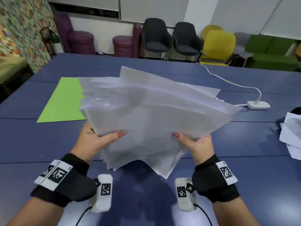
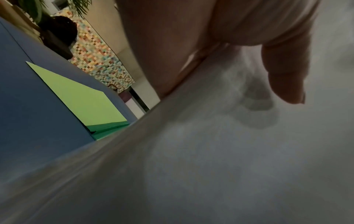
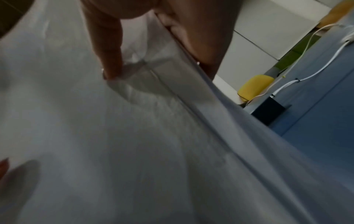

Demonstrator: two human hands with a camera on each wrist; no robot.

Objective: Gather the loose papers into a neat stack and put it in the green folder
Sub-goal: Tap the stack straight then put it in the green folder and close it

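Green folder at ten o'clock of the held sheaf, nearer the left hand.

The green folder [image 1: 62, 100] lies flat and apparently closed on the blue table [image 1: 244, 144], long axis running from seven to one o'clock. The left hand [image 1: 96, 141] and right hand [image 1: 195, 144] each pinch the fanned, uneven sheaf of loose papers [image 1: 151, 118] at its near edge, thumbs on top, fingers beneath. More white sheets [image 1: 291, 134] lie at three o'clock.

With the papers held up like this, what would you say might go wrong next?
1. The paper bundle is fanned and uneven; with each hand's grip only at its near edge, left hand and right hand, sheets may slide out.
2. More papers lie at the table's right edge and may be missed.
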